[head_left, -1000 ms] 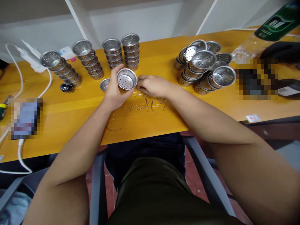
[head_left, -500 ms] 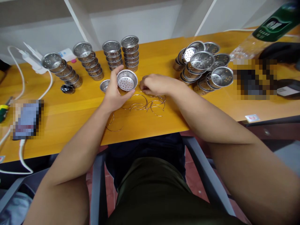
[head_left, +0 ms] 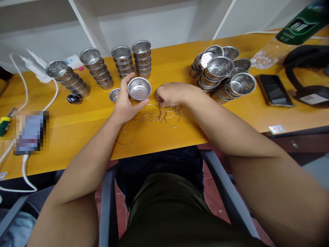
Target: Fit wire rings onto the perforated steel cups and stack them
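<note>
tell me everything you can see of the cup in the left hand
The cup is round and looks like shiny metal, with a smooth rim and many small holes in its bottom. Its mouth faces up toward the camera. The left hand holds it round its left side. A stack of cups stands just behind it. Whether its base touches the table is hidden.

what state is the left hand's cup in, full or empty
Empty: the cup in the left hand shows its bare, holed bottom through the open mouth, with nothing lying on it.
</note>
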Demonstrator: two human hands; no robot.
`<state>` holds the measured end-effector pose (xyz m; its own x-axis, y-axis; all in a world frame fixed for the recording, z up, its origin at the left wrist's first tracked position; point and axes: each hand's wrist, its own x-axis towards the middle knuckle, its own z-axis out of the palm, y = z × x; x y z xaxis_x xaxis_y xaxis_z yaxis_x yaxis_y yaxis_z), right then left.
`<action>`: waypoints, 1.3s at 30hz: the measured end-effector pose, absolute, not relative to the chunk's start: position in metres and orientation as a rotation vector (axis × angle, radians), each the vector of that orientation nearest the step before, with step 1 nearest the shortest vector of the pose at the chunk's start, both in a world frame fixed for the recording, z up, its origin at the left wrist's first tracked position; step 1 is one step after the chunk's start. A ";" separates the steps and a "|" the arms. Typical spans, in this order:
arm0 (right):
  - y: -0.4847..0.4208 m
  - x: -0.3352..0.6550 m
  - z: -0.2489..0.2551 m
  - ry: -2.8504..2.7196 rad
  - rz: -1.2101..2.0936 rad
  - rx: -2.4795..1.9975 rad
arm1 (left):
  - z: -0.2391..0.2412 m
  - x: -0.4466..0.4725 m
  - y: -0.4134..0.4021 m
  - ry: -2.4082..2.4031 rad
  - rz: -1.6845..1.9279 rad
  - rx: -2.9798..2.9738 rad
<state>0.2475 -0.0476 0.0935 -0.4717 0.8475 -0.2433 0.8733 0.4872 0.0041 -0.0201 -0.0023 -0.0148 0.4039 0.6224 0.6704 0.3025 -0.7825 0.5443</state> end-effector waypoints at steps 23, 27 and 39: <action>-0.037 0.268 0.080 2.703 -0.156 1.513 | -0.013 -0.021 0.003 0.798 1.516 2.313; -0.033 0.282 0.075 2.921 -0.300 1.619 | -0.006 -0.023 -0.001 0.900 1.611 2.233; -0.031 0.285 0.060 3.258 -0.660 1.917 | -0.016 -0.018 0.003 0.855 1.455 2.218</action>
